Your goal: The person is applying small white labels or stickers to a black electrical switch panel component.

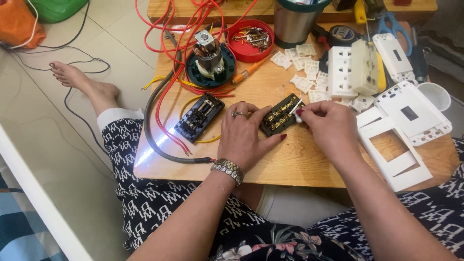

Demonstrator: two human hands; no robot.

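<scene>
My left hand (244, 133) rests on the wooden board (290, 162) and pins down a small black switch block with brass contacts (279, 114). My right hand (325, 125) pinches a small white plastic piece (296, 107) and touches it to the block's right end. A second, larger black switch block (199, 116) with yellow wires lies just left of my left hand.
Red wires (169, 72), a thick grey cable (151, 130), a motor on a green base (210, 60), a red lid of screws (251, 39), a metal cup (297, 21), white socket plates (406, 123), small white parts (302, 65) and an orange screwdriver (249, 71) crowd the board.
</scene>
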